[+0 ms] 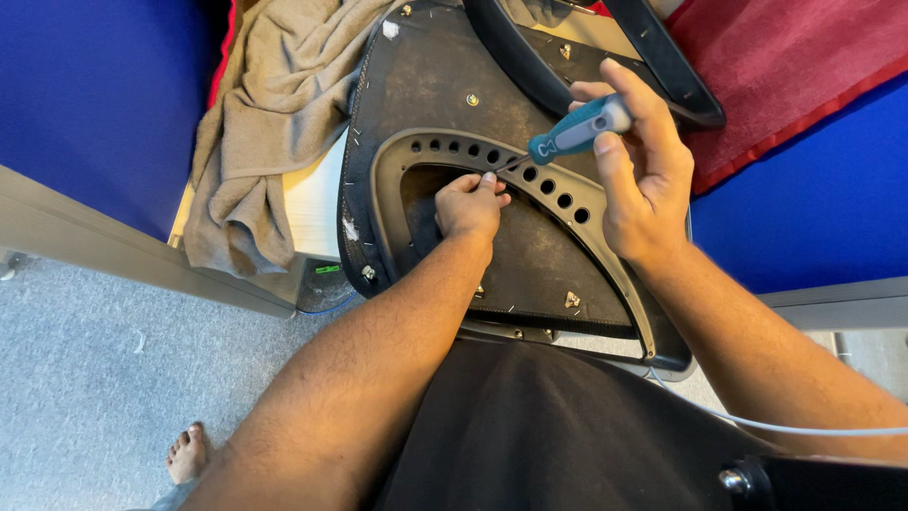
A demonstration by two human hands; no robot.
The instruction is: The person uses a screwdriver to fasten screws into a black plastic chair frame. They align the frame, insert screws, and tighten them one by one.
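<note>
Right hand [643, 180] closed around a teal-handled screwdriver [577, 131], shaft angled down-left with tip at the perforated grey bracket [558, 194] on the upturned chair seat [435, 85]. Left hand [470, 203] curled, fingertips pinching at the bracket right beside the tip; can't tell if it grips anything. Seat lies on the bench, overhanging the near edge; grey cloth [274, 123] bunched along its left edge.
</note>
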